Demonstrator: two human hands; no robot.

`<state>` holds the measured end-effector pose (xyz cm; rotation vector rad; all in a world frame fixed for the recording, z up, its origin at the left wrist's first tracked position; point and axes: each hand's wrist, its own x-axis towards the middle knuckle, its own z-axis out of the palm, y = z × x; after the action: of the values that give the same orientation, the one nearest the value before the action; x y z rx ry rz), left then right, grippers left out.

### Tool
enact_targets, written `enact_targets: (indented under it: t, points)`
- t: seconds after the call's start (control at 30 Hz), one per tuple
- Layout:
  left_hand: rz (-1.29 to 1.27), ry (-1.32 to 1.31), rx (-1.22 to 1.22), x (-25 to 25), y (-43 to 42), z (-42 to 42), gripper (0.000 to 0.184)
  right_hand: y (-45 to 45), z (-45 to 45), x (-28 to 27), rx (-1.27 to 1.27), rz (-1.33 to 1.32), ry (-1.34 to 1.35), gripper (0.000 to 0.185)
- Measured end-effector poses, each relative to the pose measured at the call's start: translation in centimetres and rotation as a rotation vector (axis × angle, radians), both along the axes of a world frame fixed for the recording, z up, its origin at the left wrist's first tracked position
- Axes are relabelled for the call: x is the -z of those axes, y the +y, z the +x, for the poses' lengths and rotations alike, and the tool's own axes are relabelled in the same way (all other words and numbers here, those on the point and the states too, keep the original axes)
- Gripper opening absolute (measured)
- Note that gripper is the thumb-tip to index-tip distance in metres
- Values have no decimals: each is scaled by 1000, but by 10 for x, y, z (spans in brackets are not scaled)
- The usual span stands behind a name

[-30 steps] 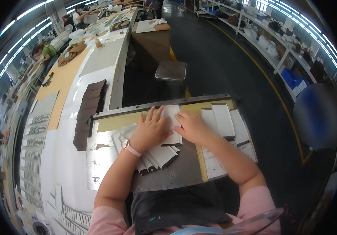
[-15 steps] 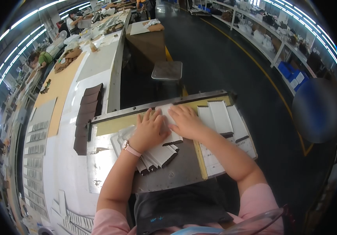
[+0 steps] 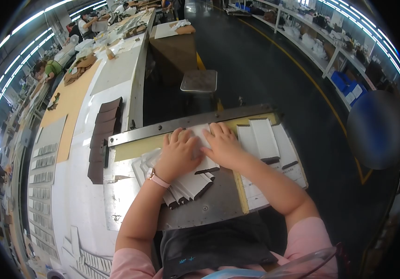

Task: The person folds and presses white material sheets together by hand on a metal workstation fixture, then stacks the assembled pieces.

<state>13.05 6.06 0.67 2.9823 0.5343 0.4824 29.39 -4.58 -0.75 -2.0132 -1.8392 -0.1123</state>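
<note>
My left hand, a pink-strapped watch on its wrist, lies on a white piece with a dark edge on a metal work plate. My right hand rests on the piece's right side. Both hands have their fingers stretched toward a metal bar along the plate's far edge; the piece's far end is partly hidden by them. Under and beside my left forearm, similar white pieces lie fanned out. To the right of my right hand sit more white pieces with dark ends.
Left of the plate, a row of brown folded pieces lies on a long white table. Beyond the plate stand a stool and a brown box. Shelves line the aisle on the right. Other people work at the far left.
The metal bar at the far edge has tipped up slightly, showing more of its bright face and bolts. Both hands stay on the white piece, almost unmoved.
</note>
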Motion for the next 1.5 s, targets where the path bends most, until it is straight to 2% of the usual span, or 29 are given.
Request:
enact_targets:
  t: [0.13, 0.33, 0.43, 0.6, 0.73, 0.83, 0.93, 1.03, 1.1, 1.17, 1.27, 1.33, 1.4, 1.47, 1.5]
  points:
    - [12, -51, 19, -3, -3, -1, 52, 2, 0, 5, -5, 78, -12, 46]
    - [5, -86, 45, -1, -1, -3, 49, 3, 9, 4, -68, 70, 61, 44]
    - [6, -36, 34, -1, -7, -1, 49, 7, 10, 12, 23, 147, 46, 42]
    - [-14, 94, -21, -8, -11, -1, 54, 0, 5, -1, 85, 86, -119, 45]
    - [-48, 101, -12, -5, -7, -1, 45, -2, 1, -7, 159, -68, -132, 49]
    - [-111, 59, -5, -2, -4, -3, 35, -9, -14, -14, 162, -93, 4, 52]
    - [-234, -5, -14, -1, 1, -4, 31, -7, -18, -22, 140, -244, 213, 57]
    - [-276, -108, -60, -2, 4, -5, 31, -14, -3, -22, 90, -183, 466, 56]
    - [-270, -189, -104, -4, 8, -6, 31, -28, 24, -48, 167, -186, 538, 55]
    - [-251, -229, -135, -5, 16, -8, 30, -44, 52, -70, 348, -233, 370, 51]
    - [-237, -231, -192, 1, 24, -9, 26, -42, 50, -82, 567, -229, -50, 54]
    - [-162, -210, -199, 8, 24, -10, 25, -36, 42, -52, 102, -139, 213, 64]
    - [-117, -209, -194, 10, 25, -9, 24, -41, -1, -49, -371, -206, 323, 74]
    - [-112, -220, -186, 11, 25, -8, 23, -43, -27, -36, -703, -229, 73, 78]
    - [-91, -209, -187, 10, 24, -7, 23, -43, -29, -37, -678, -273, 79, 78]
